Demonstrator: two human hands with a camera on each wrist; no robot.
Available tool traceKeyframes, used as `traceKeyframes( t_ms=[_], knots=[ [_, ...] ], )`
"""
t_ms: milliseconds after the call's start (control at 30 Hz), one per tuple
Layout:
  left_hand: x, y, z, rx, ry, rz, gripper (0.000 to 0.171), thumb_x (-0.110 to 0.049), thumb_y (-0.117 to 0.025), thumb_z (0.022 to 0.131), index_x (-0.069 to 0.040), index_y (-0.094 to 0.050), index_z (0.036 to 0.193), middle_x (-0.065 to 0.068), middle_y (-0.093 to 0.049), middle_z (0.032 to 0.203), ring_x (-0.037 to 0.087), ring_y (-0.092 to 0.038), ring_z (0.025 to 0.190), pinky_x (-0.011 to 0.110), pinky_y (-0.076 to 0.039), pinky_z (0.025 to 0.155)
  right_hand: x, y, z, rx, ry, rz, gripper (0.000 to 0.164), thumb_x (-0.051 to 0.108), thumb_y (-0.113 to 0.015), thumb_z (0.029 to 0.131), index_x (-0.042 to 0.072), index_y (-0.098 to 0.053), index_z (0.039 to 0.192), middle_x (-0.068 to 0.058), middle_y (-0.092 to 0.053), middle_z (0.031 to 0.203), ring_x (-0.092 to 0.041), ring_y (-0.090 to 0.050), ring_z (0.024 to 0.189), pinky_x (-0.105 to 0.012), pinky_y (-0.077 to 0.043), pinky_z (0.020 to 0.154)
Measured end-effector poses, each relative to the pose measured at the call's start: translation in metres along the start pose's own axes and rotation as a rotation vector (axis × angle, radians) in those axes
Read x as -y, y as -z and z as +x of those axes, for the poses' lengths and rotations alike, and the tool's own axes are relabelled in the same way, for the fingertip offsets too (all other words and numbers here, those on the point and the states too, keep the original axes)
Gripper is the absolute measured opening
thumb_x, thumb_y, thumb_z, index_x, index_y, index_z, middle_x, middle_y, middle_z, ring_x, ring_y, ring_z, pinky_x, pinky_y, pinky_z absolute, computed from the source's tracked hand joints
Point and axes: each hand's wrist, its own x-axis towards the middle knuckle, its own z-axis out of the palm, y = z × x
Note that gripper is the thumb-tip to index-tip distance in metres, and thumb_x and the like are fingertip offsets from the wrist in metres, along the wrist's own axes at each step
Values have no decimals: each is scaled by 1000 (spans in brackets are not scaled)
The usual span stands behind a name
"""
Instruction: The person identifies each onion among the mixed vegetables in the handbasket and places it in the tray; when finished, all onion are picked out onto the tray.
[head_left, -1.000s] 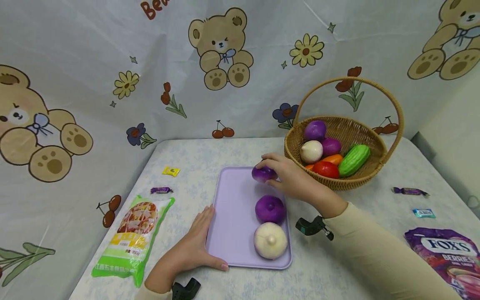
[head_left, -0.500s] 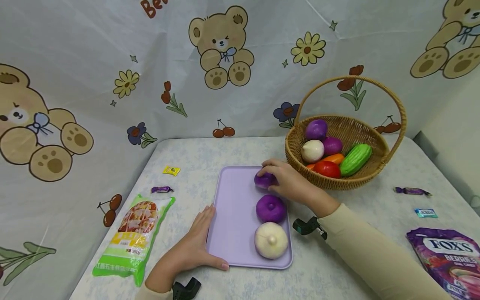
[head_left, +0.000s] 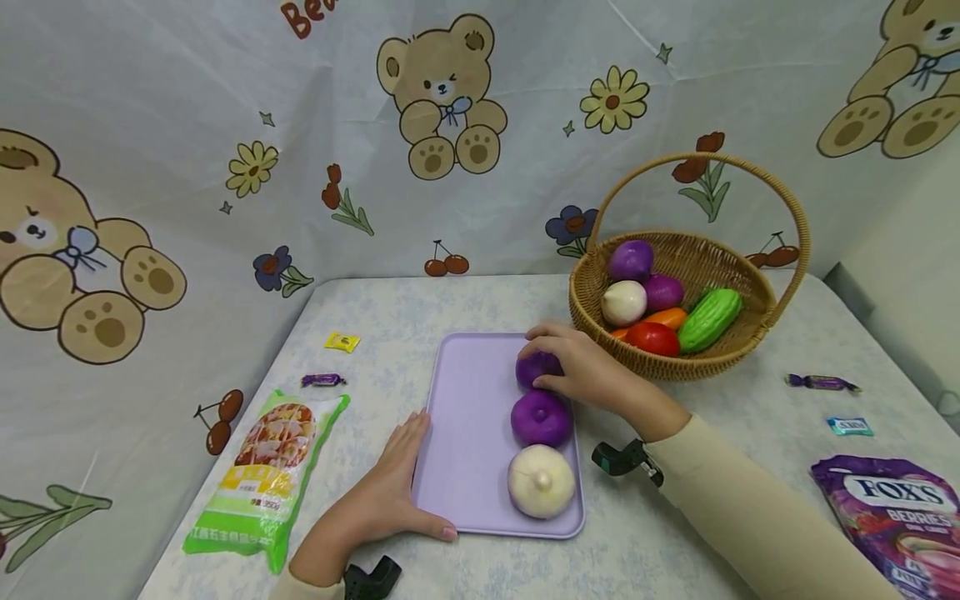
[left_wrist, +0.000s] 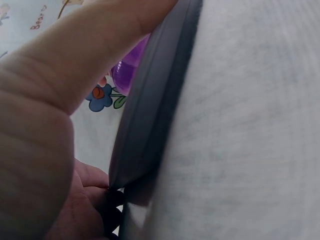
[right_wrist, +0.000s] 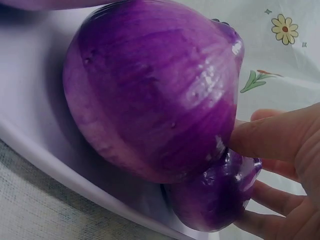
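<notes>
One straight-fingered left hand [head_left: 386, 493] rests along the edge of the tray [head_left: 467, 433], eight o'clock; farther, right hand [head_left: 581, 367] pinches far purple onion [head_left: 530, 372] at tray's one o'clock; probably light, stiff, slick; best taken round its widest sides.

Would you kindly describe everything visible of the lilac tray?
The tray is a lilac rectangle with rounded corners and a low rim, apparently plastic. It lies flat on the table, the left hand resting against its left edge. Its right side bears a white onion and a purple onion; the right hand grips a second purple onion there.
</notes>
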Motion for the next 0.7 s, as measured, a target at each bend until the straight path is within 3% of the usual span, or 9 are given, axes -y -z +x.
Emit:
traceKeyframes(
  t_ms=[700],
  knots=[
    [1, 0, 0, -1, 4, 4, 160, -69, -96, 57, -3, -2, 168, 14, 0, 175, 28, 7, 158, 50, -2, 125, 10, 7, 0, -13, 22, 9, 36, 10, -86, 90, 5, -74, 123, -11, -67, 129, -30, -64, 121, -48, -53, 103]
  ],
)
